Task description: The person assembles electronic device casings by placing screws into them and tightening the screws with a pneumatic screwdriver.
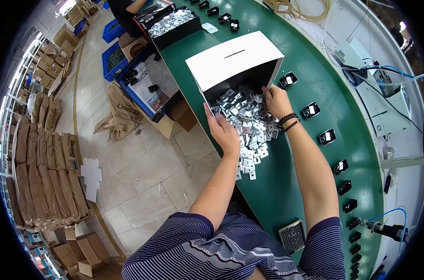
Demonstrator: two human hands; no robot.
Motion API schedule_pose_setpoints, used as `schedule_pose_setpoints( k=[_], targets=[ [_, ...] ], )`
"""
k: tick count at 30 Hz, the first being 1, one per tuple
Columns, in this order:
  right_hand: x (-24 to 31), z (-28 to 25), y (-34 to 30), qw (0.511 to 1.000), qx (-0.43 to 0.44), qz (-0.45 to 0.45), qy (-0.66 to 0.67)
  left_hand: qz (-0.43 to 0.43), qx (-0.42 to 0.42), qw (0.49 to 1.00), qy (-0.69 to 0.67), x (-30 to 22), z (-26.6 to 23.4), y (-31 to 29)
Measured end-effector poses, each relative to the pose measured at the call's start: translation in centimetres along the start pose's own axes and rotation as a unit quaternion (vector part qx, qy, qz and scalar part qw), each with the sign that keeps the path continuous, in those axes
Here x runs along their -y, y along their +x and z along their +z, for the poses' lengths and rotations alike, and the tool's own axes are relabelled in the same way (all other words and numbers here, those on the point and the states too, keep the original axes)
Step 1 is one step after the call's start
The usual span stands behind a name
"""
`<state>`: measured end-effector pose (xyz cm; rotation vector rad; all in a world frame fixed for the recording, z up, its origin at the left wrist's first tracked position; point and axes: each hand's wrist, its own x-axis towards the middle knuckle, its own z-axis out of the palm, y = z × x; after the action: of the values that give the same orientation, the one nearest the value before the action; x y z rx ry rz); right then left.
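A white cardboard box [235, 58] with a dark inside and a slit in its upper face is tipped on the green bench, its open side towards me. Many small silvery metal plates with holes [251, 135] lie heaped in its mouth and spread out over the bench in front. My left hand [223, 133] is closed on the left edge of the box, fingers along its outer side. At the right edge my right hand [277, 101], with dark bead bracelets at the wrist, grips the box wall, thumb towards the inside. Part of the plates inside is hidden by the box.
Small black housings [311, 110] stand in a row along the right of the bench [286, 182]. Another box of plates [174, 23] sits at the far end, near another person's arm [135, 5]. A gridded tray [292, 236] lies by my body. Blue crates [113, 59] stand to the left.
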<state>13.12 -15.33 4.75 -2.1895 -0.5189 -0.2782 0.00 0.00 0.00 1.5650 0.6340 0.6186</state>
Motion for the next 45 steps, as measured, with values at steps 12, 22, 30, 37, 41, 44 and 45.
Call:
schedule_pose_setpoints(
  k=[12,22,30,37,41,44,45],
  targets=[
    [-0.8,-1.1,-0.2,0.995,0.064,0.055,-0.059,0.038,-0.092,0.995,0.008,0.4,3.6,-1.7],
    [7.9,-13.7,-9.0,0.987,0.016,0.096,0.125,0.089,-0.151,0.971,-0.162,-1.3,1.9,-2.8],
    [11.6,-25.1,-36.8,0.971,-0.019,0.222,-0.081,0.047,0.015,0.966,-0.255,0.0,-2.4,-9.1],
    [15.6,-20.3,-47.3,0.88,-0.07,0.352,-0.31,0.427,0.376,0.782,0.256,-0.8,-5.4,-12.8],
    [14.4,-19.2,-49.3,0.865,-0.058,0.368,-0.336,0.475,0.441,0.669,0.365,-1.5,-4.3,-12.6],
    [13.2,-19.9,-50.9,0.886,-0.053,0.339,-0.311,0.497,0.415,0.646,0.404,-0.9,-3.0,-12.4],
    [13.1,-20.5,-51.0,0.883,-0.058,0.338,-0.321,0.5,0.415,0.651,0.393,-0.9,-2.7,-12.5]
  ],
)
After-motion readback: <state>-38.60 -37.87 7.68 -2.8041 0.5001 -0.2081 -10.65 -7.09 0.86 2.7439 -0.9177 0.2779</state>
